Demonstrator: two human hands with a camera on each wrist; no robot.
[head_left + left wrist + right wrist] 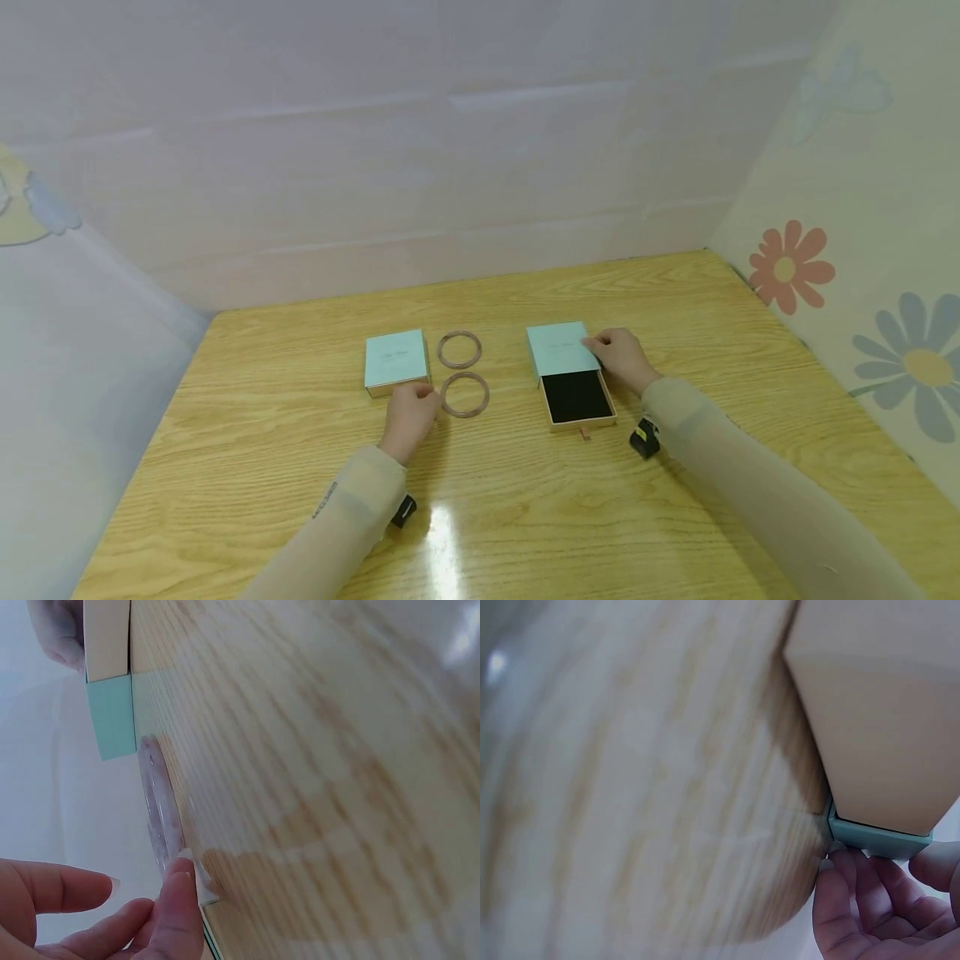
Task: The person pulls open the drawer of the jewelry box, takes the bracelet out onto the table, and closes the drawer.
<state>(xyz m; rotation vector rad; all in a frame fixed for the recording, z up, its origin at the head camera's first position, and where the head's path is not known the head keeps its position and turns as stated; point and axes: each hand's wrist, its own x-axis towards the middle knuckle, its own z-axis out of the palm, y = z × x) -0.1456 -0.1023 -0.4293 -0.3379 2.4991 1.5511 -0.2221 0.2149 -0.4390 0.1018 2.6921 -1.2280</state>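
My right hand (621,354) grips the right side of a mint-green drawer box (562,346), thumb on top and fingers curled along its side. Its cream inner drawer (877,735) is slid partway out toward me, showing a black lining (576,396) and a small ribbon tab (585,433). My left hand (411,414) is beside the nearer of two brownish-purple bangles (465,414), which lies flat on the table. In the left wrist view, the fingertips are right at the rim of a bangle (159,802), with thumb and fingers apart. The farther bangle (460,365) lies just behind the nearer one.
A second mint-green box (396,358), closed, sits behind my left hand, to the left of the bangles. The wood-grain table (525,525) ends at a pale cloth backdrop (420,167). A flower-printed panel (885,275) stands along the right edge.
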